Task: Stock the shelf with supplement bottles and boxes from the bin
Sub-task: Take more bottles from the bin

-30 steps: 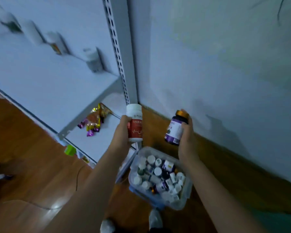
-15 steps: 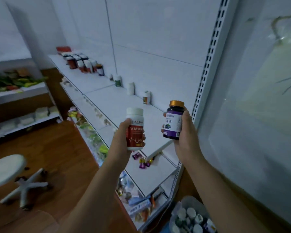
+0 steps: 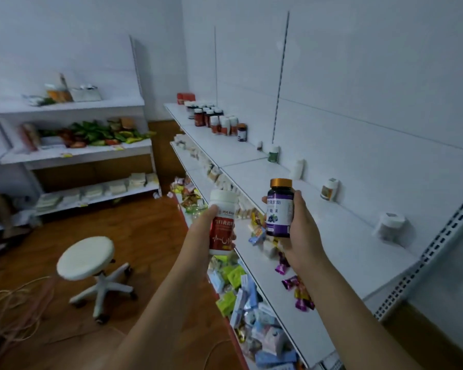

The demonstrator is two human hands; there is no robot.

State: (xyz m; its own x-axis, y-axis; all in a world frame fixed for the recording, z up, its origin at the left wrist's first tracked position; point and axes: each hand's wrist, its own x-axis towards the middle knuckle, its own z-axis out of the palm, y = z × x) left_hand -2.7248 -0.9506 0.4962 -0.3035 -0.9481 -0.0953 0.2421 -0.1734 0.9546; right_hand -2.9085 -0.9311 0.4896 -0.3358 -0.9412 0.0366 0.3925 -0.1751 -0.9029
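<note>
I saw the white shelf beyond both hands. L hand had fingers curled round the red bottle, upright. R hand gripped the purple bottle, upright, just beside it.

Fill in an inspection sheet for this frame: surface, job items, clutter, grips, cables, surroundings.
Surface: white top shelf, mostly bare nearby.
Job's things: red-label white bottle; purple-label gold-capped bottle; bottle cluster at the far end.
Clutter: loose wrapped candies on the lower shelf.
Grips: left hand holds the red-label bottle; right hand holds the purple-label one.
Cables: tangled cords on the floor.
Surroundings: white swivel stool; produce shelf.
</note>
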